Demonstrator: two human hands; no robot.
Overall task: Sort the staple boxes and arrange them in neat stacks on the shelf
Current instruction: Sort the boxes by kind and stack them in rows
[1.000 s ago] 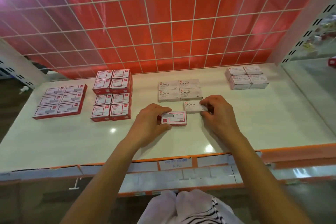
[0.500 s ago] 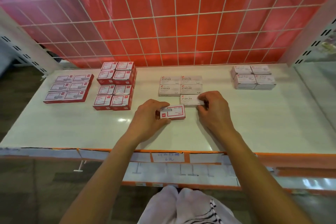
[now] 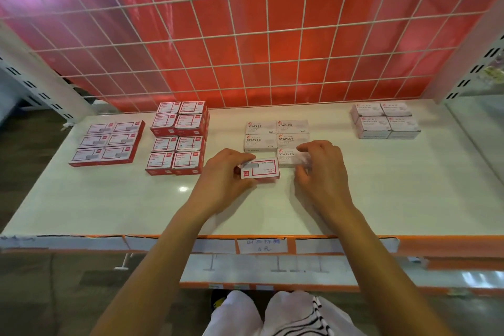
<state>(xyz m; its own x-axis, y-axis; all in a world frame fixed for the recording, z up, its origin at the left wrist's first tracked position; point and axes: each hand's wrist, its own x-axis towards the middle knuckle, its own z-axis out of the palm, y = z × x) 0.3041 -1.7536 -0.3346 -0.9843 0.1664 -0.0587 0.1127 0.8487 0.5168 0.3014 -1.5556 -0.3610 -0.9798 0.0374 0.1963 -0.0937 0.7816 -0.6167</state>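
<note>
On the white shelf [image 3: 136, 199], my left hand [image 3: 226, 174] grips a red-and-white staple box [image 3: 263, 170] by its left end. My right hand [image 3: 321, 169] pinches a white STAPLES box [image 3: 286, 157] that lies just in front of a group of white STAPLES boxes [image 3: 276, 133], touching its front right box. Red staple boxes lie flat in one layer at the far left [image 3: 107, 143]. To their right stands a taller block of red boxes [image 3: 178, 140].
A stack of pale pink-white boxes [image 3: 386, 124] sits at the back right. A white wire grid over a red panel [image 3: 245, 35] closes the back of the shelf. Price labels [image 3: 261, 245] line the orange front edge. White uprights flank both sides.
The view has shifted a little. Both hands keep their boxes; the white box now sits closer against the front of the white group.
</note>
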